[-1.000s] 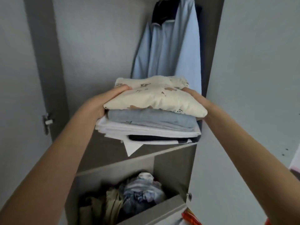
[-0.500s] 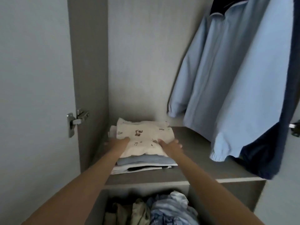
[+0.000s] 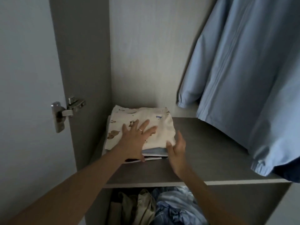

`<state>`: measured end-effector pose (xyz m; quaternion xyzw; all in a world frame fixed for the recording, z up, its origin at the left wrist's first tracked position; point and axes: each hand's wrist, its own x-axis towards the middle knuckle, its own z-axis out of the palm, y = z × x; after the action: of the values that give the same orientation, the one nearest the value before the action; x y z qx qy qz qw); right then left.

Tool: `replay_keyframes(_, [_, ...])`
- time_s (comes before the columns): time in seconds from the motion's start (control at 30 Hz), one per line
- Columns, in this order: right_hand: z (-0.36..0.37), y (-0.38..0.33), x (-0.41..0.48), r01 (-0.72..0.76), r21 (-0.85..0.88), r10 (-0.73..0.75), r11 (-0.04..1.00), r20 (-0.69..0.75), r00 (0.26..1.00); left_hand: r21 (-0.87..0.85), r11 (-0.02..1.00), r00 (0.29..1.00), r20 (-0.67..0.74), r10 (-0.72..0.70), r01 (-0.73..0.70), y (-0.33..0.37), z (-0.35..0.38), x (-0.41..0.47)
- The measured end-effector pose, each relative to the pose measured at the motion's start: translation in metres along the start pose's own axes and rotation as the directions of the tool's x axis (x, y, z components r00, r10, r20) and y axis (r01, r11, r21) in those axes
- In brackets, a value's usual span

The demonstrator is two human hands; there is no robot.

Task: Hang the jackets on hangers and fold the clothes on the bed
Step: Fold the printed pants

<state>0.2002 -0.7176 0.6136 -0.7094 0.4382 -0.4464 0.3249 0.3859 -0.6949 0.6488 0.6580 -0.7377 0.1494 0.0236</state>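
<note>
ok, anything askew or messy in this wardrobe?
Stack on the shelf is slightly uneven: bottom layers stick out at the front. Below the shelf, clothes lie crumpled, unfolded.

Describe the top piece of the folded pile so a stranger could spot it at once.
In the wardrobe, find the grey shelf below the hanging blue jacket. A folded pile sits at its left end, with the left hand flat on the top piece. It alone is cream with small brown and blue prints; the layers beneath are plain.
</note>
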Motion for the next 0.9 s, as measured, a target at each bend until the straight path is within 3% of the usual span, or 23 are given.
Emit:
replay_keyframes(0.03, [0.009, 0.009, -0.006, -0.1, -0.136, 0.103, 0.986, 0.018, 0.995, 0.017, 1.0, 1.0, 0.01, -0.02, 0.02, -0.007, 0.004, 0.007])
replay_keyframes(0.07, [0.015, 0.017, -0.011, -0.139, -0.385, 0.185, 0.912, 0.083, 0.979, 0.021, 0.999, 0.999, 0.02, -0.032, 0.032, -0.016, 0.005, 0.013])
replay_keyframes(0.1, [0.018, 0.023, -0.013, -0.101, -0.605, 0.232, 0.79, 0.142, 0.962, 0.023, 0.999, 0.999, 0.026, -0.047, 0.047, -0.026, 0.007, 0.019])
replay_keyframes(0.17, [0.021, 0.03, -0.003, -0.007, -0.791, 0.256, 0.611, 0.189, 0.948, 0.026, 0.995, 0.995, 0.017, -0.094, 0.094, -0.051, 0.015, 0.033])
replay_keyframes(0.27, [0.027, 0.033, 0.022, -0.032, -0.835, 0.329, 0.55, 0.182, 0.927, 0.004, 0.985, 0.984, 0.052, -0.173, 0.173, -0.077, 0.022, 0.056])
replay_keyframes(0.43, [0.031, 0.043, 0.047, -0.034, -0.856, 0.331, 0.517, 0.163, 0.93, 0.024, 0.978, 0.975, 0.071, -0.21, 0.208, -0.086, 0.032, 0.077])
replay_keyframes(0.6, [0.032, 0.043, 0.052, -0.001, -0.853, 0.316, 0.522, 0.192, 0.929, 0.075, 0.96, 0.952, 0.129, -0.279, 0.271, -0.08, 0.024, 0.076])
replay_keyframes(0.73, [0.016, 0.039, 0.045, 0.1, -0.811, 0.296, 0.577, 0.321, 0.9, 0.095, 0.914, 0.892, 0.201, -0.405, 0.394, -0.039, -0.002, 0.063])
replay_keyframes(0.8, [0.0, 0.037, 0.032, 0.166, -0.773, 0.268, 0.613, 0.401, 0.876, -0.057, 0.934, 0.927, 0.157, -0.34, 0.352, -0.019, -0.014, 0.057])
replay_keyframes(0.9, [-0.037, 0.014, -0.008, 0.12, -0.624, 0.263, 0.772, 0.486, 0.834, -0.218, 0.97, 0.993, -0.03, -0.115, 0.106, 0.013, -0.04, 0.04])
